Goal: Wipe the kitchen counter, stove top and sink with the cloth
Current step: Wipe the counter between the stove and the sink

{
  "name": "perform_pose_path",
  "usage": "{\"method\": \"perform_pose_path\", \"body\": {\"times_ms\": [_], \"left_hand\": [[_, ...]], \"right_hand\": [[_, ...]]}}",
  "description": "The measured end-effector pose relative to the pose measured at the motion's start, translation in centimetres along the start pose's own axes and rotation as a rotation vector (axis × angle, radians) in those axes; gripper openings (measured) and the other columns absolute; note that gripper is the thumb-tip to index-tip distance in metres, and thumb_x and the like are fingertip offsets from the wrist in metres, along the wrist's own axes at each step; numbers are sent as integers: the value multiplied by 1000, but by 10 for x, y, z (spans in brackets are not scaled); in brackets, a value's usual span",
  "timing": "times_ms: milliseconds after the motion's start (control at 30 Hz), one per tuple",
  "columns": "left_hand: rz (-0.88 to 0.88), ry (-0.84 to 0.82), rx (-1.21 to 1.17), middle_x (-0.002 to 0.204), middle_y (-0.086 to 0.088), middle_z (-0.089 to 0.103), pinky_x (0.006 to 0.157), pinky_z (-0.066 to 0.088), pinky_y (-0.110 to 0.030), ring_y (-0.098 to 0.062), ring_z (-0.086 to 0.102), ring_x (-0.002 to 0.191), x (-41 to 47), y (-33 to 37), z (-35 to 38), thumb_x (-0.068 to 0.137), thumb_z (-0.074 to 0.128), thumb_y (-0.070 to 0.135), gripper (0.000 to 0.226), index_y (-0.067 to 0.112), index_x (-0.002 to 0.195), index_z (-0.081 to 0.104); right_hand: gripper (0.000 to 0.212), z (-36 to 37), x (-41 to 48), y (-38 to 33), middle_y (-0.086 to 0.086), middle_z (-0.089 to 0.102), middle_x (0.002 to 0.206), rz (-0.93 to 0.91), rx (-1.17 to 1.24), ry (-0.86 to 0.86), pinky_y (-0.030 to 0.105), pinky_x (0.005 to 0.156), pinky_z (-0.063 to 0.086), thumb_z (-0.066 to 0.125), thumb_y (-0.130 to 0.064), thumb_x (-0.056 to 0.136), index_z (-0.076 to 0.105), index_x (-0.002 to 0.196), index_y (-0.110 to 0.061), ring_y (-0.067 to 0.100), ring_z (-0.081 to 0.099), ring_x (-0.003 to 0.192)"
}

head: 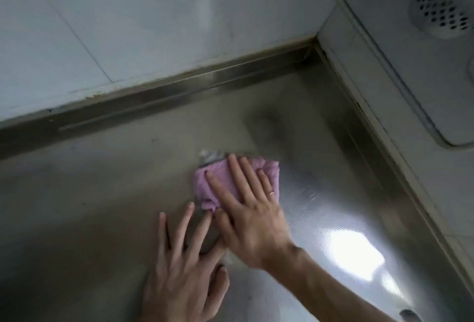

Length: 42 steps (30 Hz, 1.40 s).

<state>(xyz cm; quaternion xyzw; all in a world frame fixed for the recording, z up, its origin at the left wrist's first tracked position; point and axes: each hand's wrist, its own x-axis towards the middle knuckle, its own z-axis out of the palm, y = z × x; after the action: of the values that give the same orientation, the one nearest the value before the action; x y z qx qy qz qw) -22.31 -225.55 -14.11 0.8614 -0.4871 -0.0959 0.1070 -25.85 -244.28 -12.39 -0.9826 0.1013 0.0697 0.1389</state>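
Note:
A folded pink cloth (pixel 205 183) lies on the steel kitchen counter (pixel 102 193), near its middle. My right hand (pixel 251 209) presses flat on the cloth with straight, spread fingers and wears a ring. My left hand (pixel 184 268) rests flat on the bare counter just below and left of the cloth, fingers spread, its fingertips close to the cloth's lower edge. A grey-white corner of the cloth (pixel 211 155) sticks out at the top.
A raised steel lip (pixel 179 88) runs along the back under the white tiled wall (pixel 128 14). At the right stands a white appliance (pixel 410 52) with a perforated vent. A bright glare (pixel 356 252) sits on the counter's right part.

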Motion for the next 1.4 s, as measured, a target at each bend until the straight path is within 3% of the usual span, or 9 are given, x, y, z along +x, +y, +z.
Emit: {"method": "perform_pose_path", "body": {"times_ms": [167, 267, 367, 633, 933, 1033, 1133, 1267, 1400], "left_hand": [[-12, 25, 5, 162, -9, 48, 113, 27, -81, -45, 40, 147, 3, 1, -1, 62, 62, 51, 94, 45, 155, 47], [0, 41, 6, 163, -10, 46, 111, 29, -81, -47, 41, 146, 3, -1, 0, 61, 62, 50, 97, 43, 156, 44], [15, 64, 15, 160, -12, 48, 109, 32, -81, -47, 41, 145, 5, 0, 4, 58, 62, 49, 97, 41, 154, 47], [-21, 31, -36, 167, -6, 40, 113, 30, -80, -46, 37, 152, 3, 3, -3, 63, 65, 47, 94, 41, 155, 49], [-38, -49, 33, 158, -14, 49, 119, 20, -76, -51, 41, 147, -1, 2, -11, 77, 61, 50, 72, 34, 148, 57], [-37, -110, 112, 167, -17, 36, 121, 12, -69, -51, 40, 148, 1, 0, -13, 81, 57, 58, 88, 37, 163, 35], [-29, -50, 89, 157, -16, 47, 123, 13, -73, -56, 42, 142, 1, 1, -13, 82, 57, 49, 71, 33, 151, 51], [-43, -62, 72, 166, -9, 38, 121, 17, -76, -47, 33, 152, 1, 2, -13, 83, 55, 44, 78, 40, 159, 40], [-50, -41, 74, 169, -7, 35, 120, 17, -76, -45, 28, 155, 0, 2, -12, 84, 52, 45, 80, 41, 162, 36]], "right_hand": [[67, -25, 28, 49, 3, -7, 176, -134, -80, -84, 43, 129, -10, 22, -64, 102, 1, 163, -48, 20, -12, 162], [68, -45, 72, 113, 8, -14, 175, 79, -283, -85, 49, 127, -12, 13, -63, 103, -11, 162, -40, 26, -14, 161], [75, -63, 114, 165, 13, -11, 175, 250, -429, -79, 59, 127, -2, 27, -57, 107, -8, 166, -27, 35, -7, 161], [71, -53, 165, 131, 20, 15, 172, 588, -28, 252, 47, 130, 6, 27, -53, 104, 16, 167, -22, 38, 15, 159], [67, 10, 123, -90, 12, 0, 175, -68, 51, 52, 47, 130, -5, 36, -56, 104, 18, 166, -37, 29, -4, 162], [65, 15, 117, -107, 9, -1, 176, -119, 62, 32, 43, 129, -10, 36, -57, 105, 19, 165, -40, 26, -4, 162], [64, 7, 109, -75, 9, 5, 176, -90, 11, 79, 43, 130, -4, 36, -59, 105, 19, 164, -42, 25, 2, 162], [63, -14, 72, 37, 12, 14, 174, 198, -12, 201, 44, 131, 4, 35, -58, 106, 23, 164, -39, 29, 11, 162], [74, -37, 0, 154, 27, -1, 172, 496, -211, 42, 53, 128, 0, -3, -60, 104, 3, 167, -23, 43, 3, 160]]}}
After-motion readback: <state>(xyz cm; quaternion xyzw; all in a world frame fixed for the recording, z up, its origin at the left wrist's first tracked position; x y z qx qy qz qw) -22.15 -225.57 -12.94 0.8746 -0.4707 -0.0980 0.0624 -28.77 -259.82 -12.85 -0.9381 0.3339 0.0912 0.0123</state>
